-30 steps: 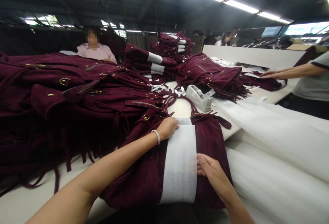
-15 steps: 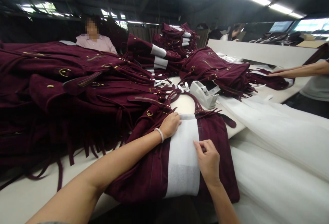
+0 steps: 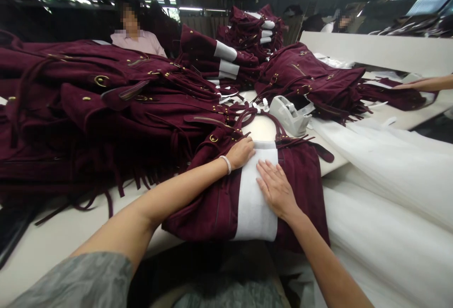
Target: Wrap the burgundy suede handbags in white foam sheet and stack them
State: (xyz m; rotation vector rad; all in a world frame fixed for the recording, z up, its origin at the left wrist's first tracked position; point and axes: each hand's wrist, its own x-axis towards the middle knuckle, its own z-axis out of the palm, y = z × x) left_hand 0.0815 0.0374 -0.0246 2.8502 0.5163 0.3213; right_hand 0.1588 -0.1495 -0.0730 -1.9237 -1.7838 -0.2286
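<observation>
Both hands lie flat and open, gripping nothing: left hand (image 3: pixel 240 153) and right hand (image 3: pixel 276 189) press the white foam band (image 3: pixel 255 209), which runs near-to-far across the maroon suede bag (image 3: pixel 304 190), handles pointing far.

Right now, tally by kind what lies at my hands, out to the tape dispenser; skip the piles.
burgundy bag: 1
white wrap band: 1
tape dispenser: 1
white bracelet: 1
hands: 2, left hand and right hand
Total: 6

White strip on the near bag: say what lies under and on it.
Under the white strip lies the maroon bag, its middle hidden. On top: right hand flat, left hand at its far edge.
</observation>
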